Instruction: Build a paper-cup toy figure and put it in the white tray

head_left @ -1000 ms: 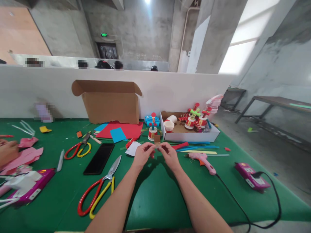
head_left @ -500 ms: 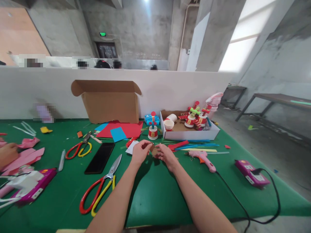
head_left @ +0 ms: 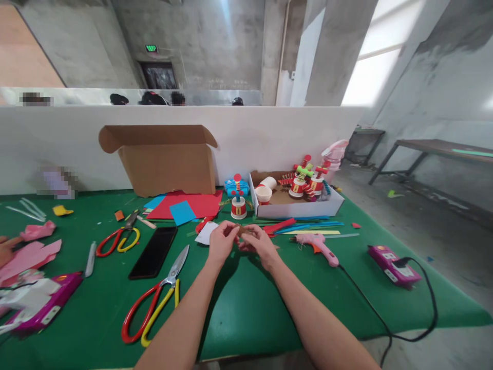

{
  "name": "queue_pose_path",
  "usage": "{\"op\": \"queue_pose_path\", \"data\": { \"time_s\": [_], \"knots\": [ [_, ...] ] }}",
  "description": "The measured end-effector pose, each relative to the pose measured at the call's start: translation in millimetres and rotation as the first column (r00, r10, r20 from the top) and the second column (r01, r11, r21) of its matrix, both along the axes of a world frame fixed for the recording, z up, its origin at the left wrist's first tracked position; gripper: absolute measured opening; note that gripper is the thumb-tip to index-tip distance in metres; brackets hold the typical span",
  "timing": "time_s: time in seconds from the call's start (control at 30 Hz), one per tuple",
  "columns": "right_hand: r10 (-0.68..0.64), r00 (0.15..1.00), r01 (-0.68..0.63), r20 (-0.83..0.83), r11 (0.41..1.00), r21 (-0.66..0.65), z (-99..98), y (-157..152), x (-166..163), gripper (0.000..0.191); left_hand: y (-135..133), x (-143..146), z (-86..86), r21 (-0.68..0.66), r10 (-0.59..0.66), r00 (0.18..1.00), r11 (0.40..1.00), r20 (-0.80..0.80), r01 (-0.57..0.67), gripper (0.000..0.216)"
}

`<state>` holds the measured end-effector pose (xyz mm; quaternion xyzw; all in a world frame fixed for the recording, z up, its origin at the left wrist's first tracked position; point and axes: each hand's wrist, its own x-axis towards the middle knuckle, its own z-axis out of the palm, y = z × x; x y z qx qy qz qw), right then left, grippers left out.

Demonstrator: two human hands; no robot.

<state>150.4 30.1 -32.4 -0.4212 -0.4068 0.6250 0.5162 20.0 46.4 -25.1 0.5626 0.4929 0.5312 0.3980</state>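
Note:
A small brown piece, perhaps cardboard, (head_left: pixel 242 230) is pinched between my two hands above the green table; its full shape is hidden by my fingers. My left hand (head_left: pixel 222 240) grips it from the left with thumb and fingers closed. From the other side my right hand (head_left: pixel 261 244) holds it too, fingers curled. Just behind them stands a paper-cup figure (head_left: pixel 239 208) with coiled arms and a red round top. A white scrap of paper (head_left: pixel 206 233) lies beside my left hand. To the right rests a pink glue gun (head_left: pixel 318 245), its nozzle toward my right hand.
Large scissors (head_left: pixel 169 280), a black phone (head_left: pixel 153 252) and smaller scissors (head_left: pixel 122 237) lie at left. A white box (head_left: pixel 300 209) holds cups and similar figures. Blue and red strips (head_left: pixel 308 227) lie before it. A purple power strip (head_left: pixel 395 264) sits right. Another person's hand (head_left: pixel 6 249) shows far left.
My right hand has closed in on the brown piece, whose visible part is now smaller. The whole view has shifted slightly, so the table things appear further left.

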Motion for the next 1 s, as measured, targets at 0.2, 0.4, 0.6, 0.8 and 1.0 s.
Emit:
{"op": "queue_pose_path", "data": {
  "time_s": [0.2, 0.4, 0.6, 0.8, 1.0],
  "knots": [
    [-0.123, 0.982, 0.109, 0.142, 0.989, 0.101, -8.6, 5, 0, 0.022, -1, 1, -2.5, -0.01, -0.037, 0.999, 0.999, -0.031, 0.036, 0.015],
    [-0.162, 0.961, 0.133, 0.225, 0.981, 0.138, -13.6, 7, 0, 0.018, 0, 1, -4.6, -0.001, -0.049, 0.999, 0.999, -0.023, 0.049, 0.016],
    [-0.169, 0.964, 0.135, 0.208, 0.977, 0.166, -13.0, 8, 3, 0.016, 3, 0, -7.7, -0.036, -0.125, 0.992, 0.992, -0.034, 0.124, 0.014],
    [-0.16, 0.945, 0.109, 0.284, 0.976, 0.189, -14.8, 9, 4, 0.018, 4, 0, -9.9, -0.042, -0.117, 0.979, 0.993, -0.168, 0.112, 0.015],
    [-0.227, 0.901, 0.152, 0.37, 0.964, 0.22, -12.3, 8, 3, 0.017, 4, 0, -9.7, -0.04, -0.11, 0.97, 0.994, -0.219, 0.104, 0.013]
  ]
}}
